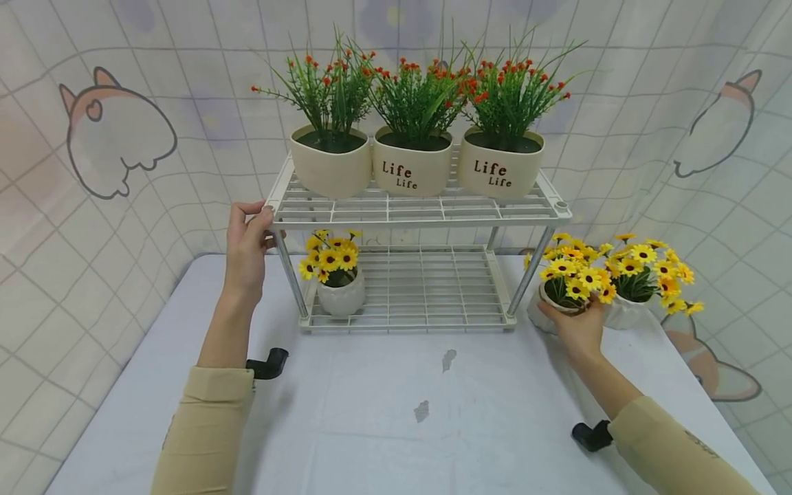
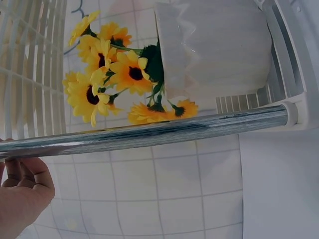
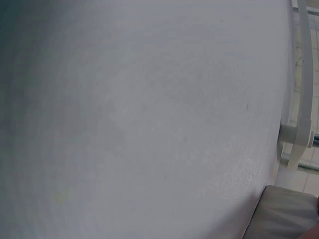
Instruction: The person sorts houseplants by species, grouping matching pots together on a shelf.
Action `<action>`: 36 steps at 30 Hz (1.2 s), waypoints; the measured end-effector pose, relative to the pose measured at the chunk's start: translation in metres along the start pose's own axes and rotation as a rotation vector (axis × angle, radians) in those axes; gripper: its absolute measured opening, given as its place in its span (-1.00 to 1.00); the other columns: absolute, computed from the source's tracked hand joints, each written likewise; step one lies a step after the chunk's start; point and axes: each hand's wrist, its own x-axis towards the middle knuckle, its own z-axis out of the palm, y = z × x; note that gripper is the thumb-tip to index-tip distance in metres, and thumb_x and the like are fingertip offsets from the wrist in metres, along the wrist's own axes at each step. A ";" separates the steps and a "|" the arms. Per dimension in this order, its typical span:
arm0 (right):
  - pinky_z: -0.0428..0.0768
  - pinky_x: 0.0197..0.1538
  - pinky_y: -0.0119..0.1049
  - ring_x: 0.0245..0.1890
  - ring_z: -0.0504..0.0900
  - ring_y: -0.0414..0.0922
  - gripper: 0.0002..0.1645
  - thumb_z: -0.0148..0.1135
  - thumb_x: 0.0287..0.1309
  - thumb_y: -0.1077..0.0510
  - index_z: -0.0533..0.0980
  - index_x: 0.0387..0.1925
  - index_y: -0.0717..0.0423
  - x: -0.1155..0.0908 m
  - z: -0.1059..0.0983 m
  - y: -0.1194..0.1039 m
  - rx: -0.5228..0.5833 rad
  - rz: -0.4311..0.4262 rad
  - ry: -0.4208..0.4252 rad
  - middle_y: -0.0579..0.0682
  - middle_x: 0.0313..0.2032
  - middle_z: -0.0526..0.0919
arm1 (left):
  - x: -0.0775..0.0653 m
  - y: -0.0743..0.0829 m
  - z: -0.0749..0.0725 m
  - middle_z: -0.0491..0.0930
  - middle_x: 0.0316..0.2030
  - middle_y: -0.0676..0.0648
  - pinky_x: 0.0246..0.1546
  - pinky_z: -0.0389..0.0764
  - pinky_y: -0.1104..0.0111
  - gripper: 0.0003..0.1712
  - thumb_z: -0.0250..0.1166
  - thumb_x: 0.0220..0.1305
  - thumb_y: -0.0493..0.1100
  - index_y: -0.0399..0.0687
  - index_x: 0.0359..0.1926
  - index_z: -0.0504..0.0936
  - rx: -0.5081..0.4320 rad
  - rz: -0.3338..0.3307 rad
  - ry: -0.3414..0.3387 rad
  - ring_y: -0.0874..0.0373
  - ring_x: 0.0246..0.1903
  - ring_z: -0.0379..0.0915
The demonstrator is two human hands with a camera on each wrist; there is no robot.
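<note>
My left hand (image 1: 244, 251) grips the upper left front corner of a white two-tier wire rack (image 1: 408, 225). The left wrist view shows its curled fingers behind the metal post (image 2: 149, 138). To the right of the rack, my right hand (image 1: 583, 333) holds a small white flowerpot (image 1: 542, 317) with yellow daisies, thumb and fingers around its rim. Beside it stands a second white pot (image 1: 625, 316) of yellow daisies. Another potted daisy (image 1: 342, 297) sits at the left end of the lower shelf. In the right wrist view, only the held pot's side (image 3: 284, 216) shows.
Three cream planters, left (image 1: 331, 165), middle (image 1: 411, 165) and right (image 1: 498, 165), with red-flowered greenery line the top shelf. The rack stands on a white-covered table (image 1: 383, 385) against a tiled-pattern curtain (image 1: 210, 151). Black fittings show at both wrists.
</note>
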 end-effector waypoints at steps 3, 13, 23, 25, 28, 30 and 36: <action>-0.05 0.53 -0.08 0.57 -0.05 0.11 0.32 0.51 0.18 0.03 -0.26 0.59 0.16 0.000 0.000 0.000 -0.011 0.015 0.009 0.21 0.57 -0.06 | 0.000 0.000 0.000 0.58 0.03 -0.16 -0.07 0.38 0.30 -0.83 0.00 0.56 -0.02 0.07 0.03 0.38 0.003 -0.001 -0.004 0.08 -0.18 0.42; -0.07 0.53 -0.06 0.57 -0.06 0.11 0.34 0.50 0.19 -0.01 -0.27 0.61 0.11 -0.004 -0.004 -0.001 -0.031 0.043 0.011 0.17 0.59 -0.07 | 0.000 -0.001 0.000 0.60 -0.01 -0.01 -0.06 0.38 0.30 -0.82 -0.01 0.57 -0.03 0.05 0.05 0.37 0.005 0.003 -0.012 0.06 -0.16 0.42; -0.04 0.53 -0.02 0.57 -0.06 0.11 0.34 0.51 0.17 -0.08 -0.22 0.61 0.16 -0.015 -0.022 0.002 -0.054 0.035 -0.006 0.18 0.59 -0.05 | 0.001 -0.002 0.000 0.57 0.04 -0.15 -0.05 0.40 0.31 -0.83 0.00 0.57 -0.02 0.06 0.04 0.37 0.007 0.009 -0.014 0.05 -0.13 0.45; -0.02 0.52 -0.04 0.57 -0.04 0.09 0.34 0.53 0.16 -0.05 -0.20 0.61 0.15 -0.019 -0.025 0.004 -0.036 0.029 -0.012 0.15 0.59 -0.04 | 0.001 -0.002 0.000 0.56 0.05 -0.16 -0.05 0.39 0.31 -0.83 -0.01 0.57 -0.02 0.06 0.04 0.37 0.009 0.007 -0.017 0.07 -0.14 0.46; -0.01 0.52 -0.03 0.57 -0.06 0.09 0.34 0.54 0.16 -0.03 -0.20 0.62 0.13 -0.027 -0.031 0.005 -0.028 0.017 -0.037 0.14 0.59 -0.05 | 0.001 -0.001 0.000 0.57 0.04 -0.10 -0.05 0.39 0.31 -0.83 -0.01 0.57 -0.02 0.06 0.04 0.37 0.015 0.005 -0.019 0.07 -0.14 0.46; -0.03 0.52 -0.02 0.58 -0.08 0.09 0.35 0.55 0.15 -0.02 -0.21 0.62 0.11 -0.033 -0.034 0.005 -0.022 0.002 -0.061 0.14 0.60 -0.07 | 0.001 -0.001 0.000 0.58 0.02 -0.03 -0.05 0.39 0.31 -0.82 -0.01 0.57 -0.02 0.06 0.04 0.37 0.020 0.003 -0.018 0.08 -0.14 0.46; -0.04 0.52 0.05 0.58 -0.10 0.15 0.41 0.57 0.13 -0.03 -0.26 0.62 0.14 -0.052 -0.038 -0.001 -0.044 -0.026 -0.126 0.19 0.60 -0.09 | 0.000 -0.001 -0.001 0.59 0.00 0.00 -0.06 0.39 0.31 -0.82 -0.02 0.57 -0.02 0.06 0.04 0.37 0.027 0.002 -0.010 0.08 -0.16 0.45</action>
